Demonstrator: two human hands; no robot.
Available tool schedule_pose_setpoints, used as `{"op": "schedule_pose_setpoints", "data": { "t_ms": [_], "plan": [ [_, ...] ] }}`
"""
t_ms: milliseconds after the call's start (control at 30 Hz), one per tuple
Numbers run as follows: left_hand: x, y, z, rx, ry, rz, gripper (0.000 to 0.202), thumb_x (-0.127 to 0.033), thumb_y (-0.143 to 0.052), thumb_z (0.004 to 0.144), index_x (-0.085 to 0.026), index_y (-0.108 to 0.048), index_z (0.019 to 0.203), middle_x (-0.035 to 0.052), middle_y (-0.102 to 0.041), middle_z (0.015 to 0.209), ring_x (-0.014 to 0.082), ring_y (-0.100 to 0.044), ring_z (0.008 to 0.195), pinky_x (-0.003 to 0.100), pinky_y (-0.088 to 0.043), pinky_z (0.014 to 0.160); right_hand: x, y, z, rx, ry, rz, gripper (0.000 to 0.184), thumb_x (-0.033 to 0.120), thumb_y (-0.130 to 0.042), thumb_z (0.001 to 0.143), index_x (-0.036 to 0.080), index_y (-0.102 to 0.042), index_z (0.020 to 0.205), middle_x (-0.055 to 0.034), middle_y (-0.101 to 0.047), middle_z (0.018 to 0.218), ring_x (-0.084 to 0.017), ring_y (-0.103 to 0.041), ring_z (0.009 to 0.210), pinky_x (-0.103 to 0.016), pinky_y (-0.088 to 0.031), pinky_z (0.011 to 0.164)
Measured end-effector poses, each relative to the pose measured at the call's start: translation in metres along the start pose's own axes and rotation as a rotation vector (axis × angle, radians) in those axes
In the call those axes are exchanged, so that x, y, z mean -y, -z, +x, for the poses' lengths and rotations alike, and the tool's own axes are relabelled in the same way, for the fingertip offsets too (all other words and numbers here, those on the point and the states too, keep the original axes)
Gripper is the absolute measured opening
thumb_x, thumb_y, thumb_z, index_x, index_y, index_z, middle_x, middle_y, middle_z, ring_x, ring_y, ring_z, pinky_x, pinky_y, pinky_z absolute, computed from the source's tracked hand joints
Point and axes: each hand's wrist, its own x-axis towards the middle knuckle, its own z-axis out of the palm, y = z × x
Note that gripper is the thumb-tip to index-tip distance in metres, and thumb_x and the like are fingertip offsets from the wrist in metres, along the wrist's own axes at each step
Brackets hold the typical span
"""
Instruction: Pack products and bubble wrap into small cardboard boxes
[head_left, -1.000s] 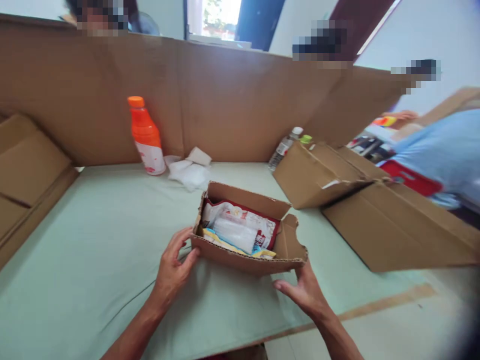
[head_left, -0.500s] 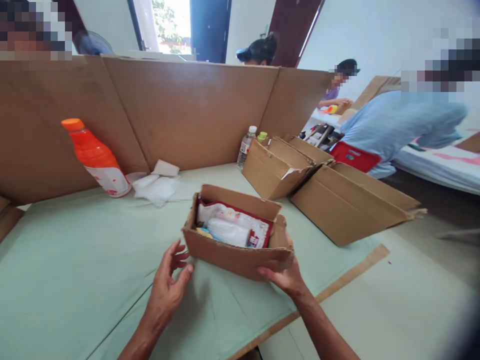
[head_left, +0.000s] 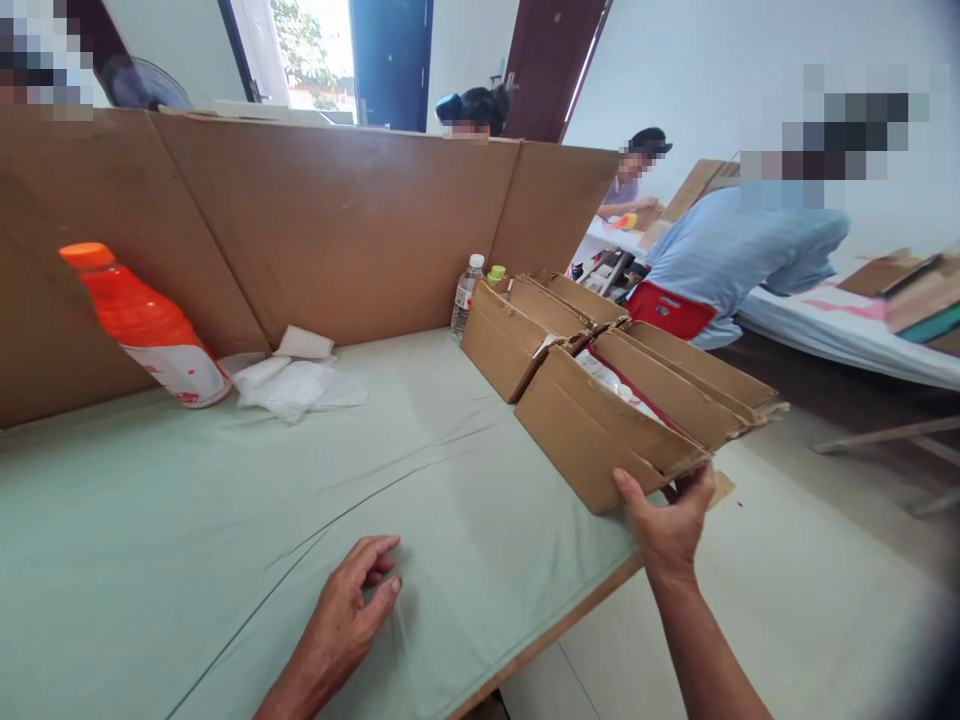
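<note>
My right hand (head_left: 669, 515) grips the near corner of a cardboard box (head_left: 581, 435), thumb on its front side and fingers around its end. White and red packaging (head_left: 615, 382) shows inside that box. It stands at the table's right edge, close against another cardboard box (head_left: 690, 365). A further cardboard box (head_left: 517, 325) sits just behind them. Over the green-covered table (head_left: 420, 480), my left hand (head_left: 364, 590) holds nothing, its fingers slightly curled and apart from the thumb.
An orange bottle (head_left: 150, 325) leans at the left beside crumpled clear plastic wrap (head_left: 289, 385). A tall cardboard panel (head_left: 337, 230) runs along the back. A clear water bottle (head_left: 466, 295) stands by the boxes. A person in a light blue shirt (head_left: 720, 250) bends at the right.
My right hand has carried the filled box from mid-table to the right, beside the other boxes. My left hand has come away from it. The view has turned slightly right.
</note>
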Motion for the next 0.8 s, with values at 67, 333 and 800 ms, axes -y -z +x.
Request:
{"op": "schedule_pose_setpoints", "data": {
  "t_ms": [67,333,800],
  "plan": [
    [0.002,0.001,-0.004,-0.002,0.008,-0.004,0.036,-0.036,-0.059,0.087,-0.024,-0.069,0.120,0.0113,-0.069,0.119,0.0253,-0.069,0.101,0.038,-0.058,0.084,0.002,-0.007,0.004,-0.026,0.018,-0.046,0.100,0.048,-0.080,0.070,0.010,-0.032,0.149,-0.0215,-0.043,0.149,-0.033,-0.046,0.136,-0.052,-0.040,0.112],
    [0.003,0.005,-0.024,-0.075,-0.011,-0.030,0.032,-0.028,-0.059,0.084,-0.023,-0.071,0.114,0.0105,-0.072,0.111,0.0239,-0.068,0.097,0.036,-0.057,0.086,0.005,0.004,-0.065,-0.030,-0.130,-0.131,0.083,0.058,-0.069,0.077,0.009,-0.050,0.142,-0.0221,-0.057,0.137,-0.040,-0.056,0.124,-0.062,-0.044,0.104],
    [0.009,0.085,-0.060,-0.325,-0.058,0.085,0.039,-0.019,-0.061,0.077,-0.022,-0.073,0.114,0.0086,-0.073,0.114,0.0229,-0.066,0.105,0.036,-0.052,0.095,0.078,-0.151,-0.210,0.947,1.071,0.136,0.044,0.036,-0.062,0.087,0.026,-0.064,0.130,-0.0110,-0.065,0.137,-0.032,-0.065,0.120,-0.046,-0.056,0.090]
  ]
}}
